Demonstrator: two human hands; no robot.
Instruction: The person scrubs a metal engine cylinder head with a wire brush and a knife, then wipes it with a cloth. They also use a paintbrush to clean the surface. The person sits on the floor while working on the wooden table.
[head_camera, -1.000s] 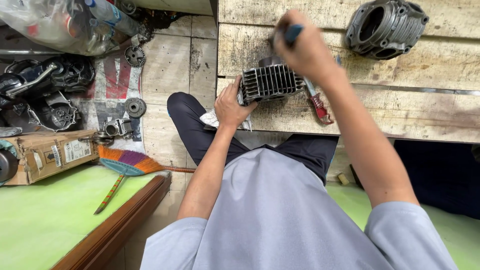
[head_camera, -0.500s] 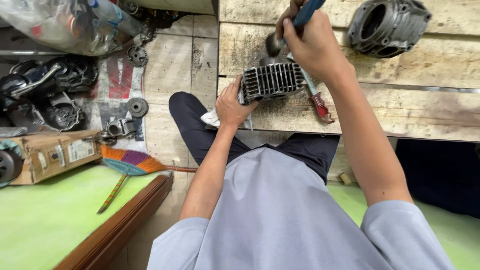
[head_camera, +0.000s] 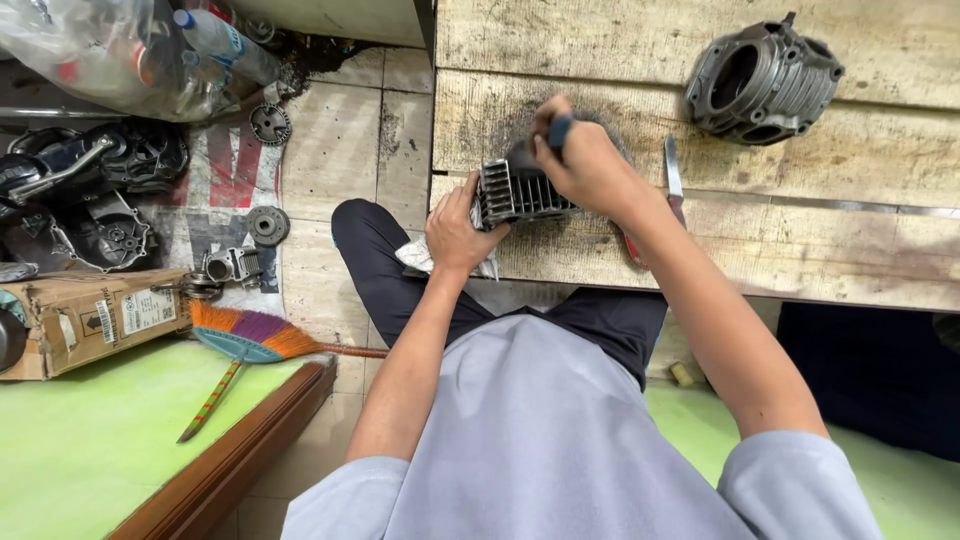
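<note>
Down comes our right hand (head_camera: 585, 165) — the blue-handled hammer (head_camera: 560, 130), raised a moment ago, now meets the finned engine block (head_camera: 520, 190) on the counter (head_camera: 850, 230). Left hand (head_camera: 455, 230) grip pressed around its left side, rag (head_camera: 420, 258) underneath.

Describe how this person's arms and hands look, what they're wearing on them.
Both hands are bare: no gloves, rings or watch show on the left hand or the right hand. The forearms are uncovered too. Short, loose sleeves of a light grey-blue shirt end near the elbows, the left sleeve and right sleeve plain, without markings.
</note>
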